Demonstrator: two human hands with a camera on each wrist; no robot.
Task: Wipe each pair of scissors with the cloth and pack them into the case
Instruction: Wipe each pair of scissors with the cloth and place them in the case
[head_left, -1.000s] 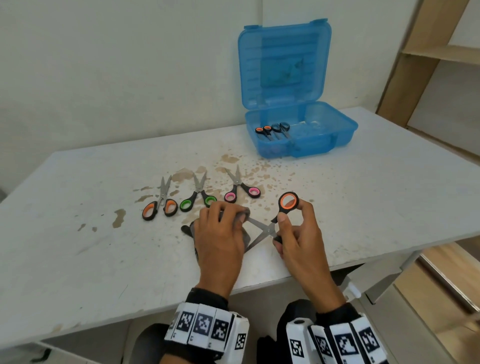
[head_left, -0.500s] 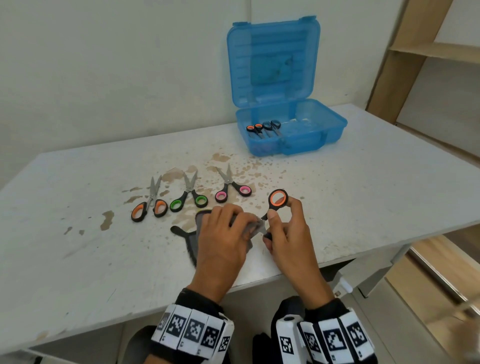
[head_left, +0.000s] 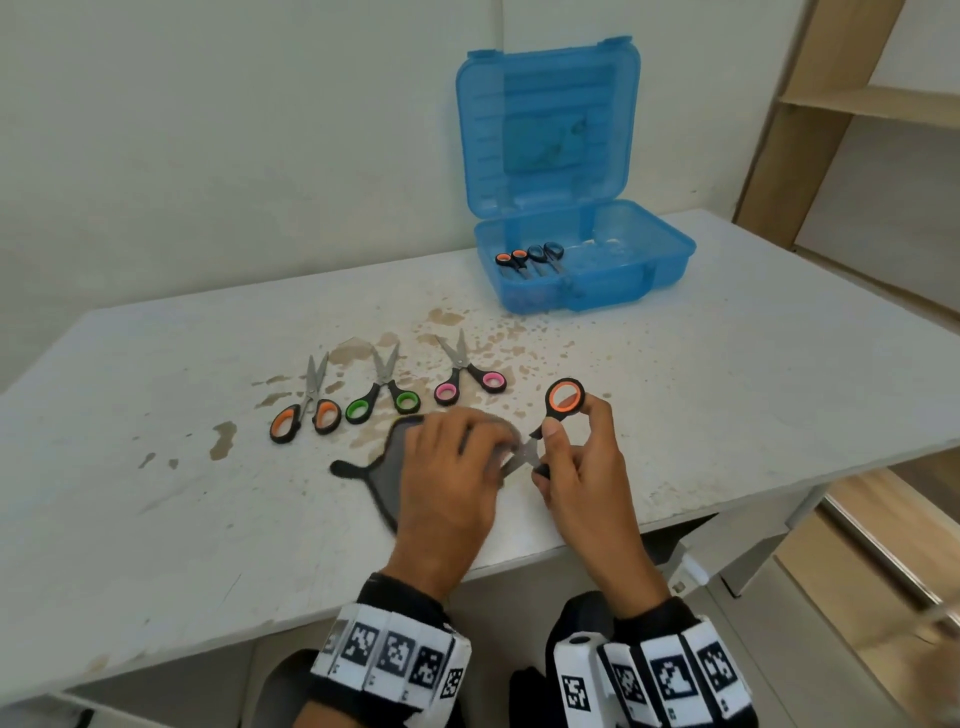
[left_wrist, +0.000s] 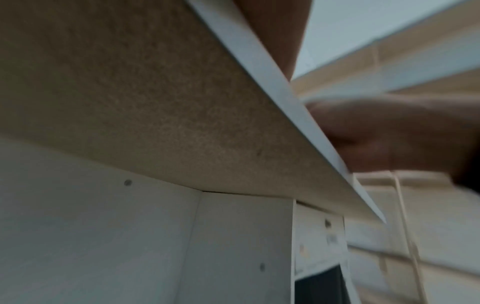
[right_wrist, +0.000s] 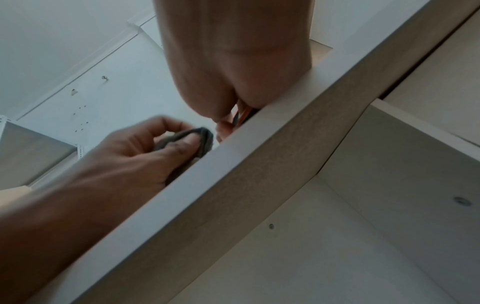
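At the table's front edge my right hand (head_left: 569, 447) holds orange-handled scissors (head_left: 563, 399) by the handles, one ring raised. My left hand (head_left: 457, 457) pinches the grey cloth (head_left: 392, 465) around the blades, which are mostly hidden. In the right wrist view my left hand (right_wrist: 145, 148) folds the cloth (right_wrist: 192, 137) between thumb and fingers. Three more pairs lie in a row behind: orange (head_left: 306, 410), green (head_left: 384, 397), pink (head_left: 467, 376). The blue case (head_left: 582, 280) stands open at the back with two pairs of scissors (head_left: 530, 260) inside.
The white table (head_left: 727, 389) has brown stains around the row of scissors. A wooden shelf unit (head_left: 857, 104) stands at the right. The left wrist view shows only the table's underside (left_wrist: 155, 102) and a blurred hand (left_wrist: 389, 139).
My left hand with the cloth slid along the blades toward the pivot and my right hand. The spread blades, visible a second ago, are now covered.
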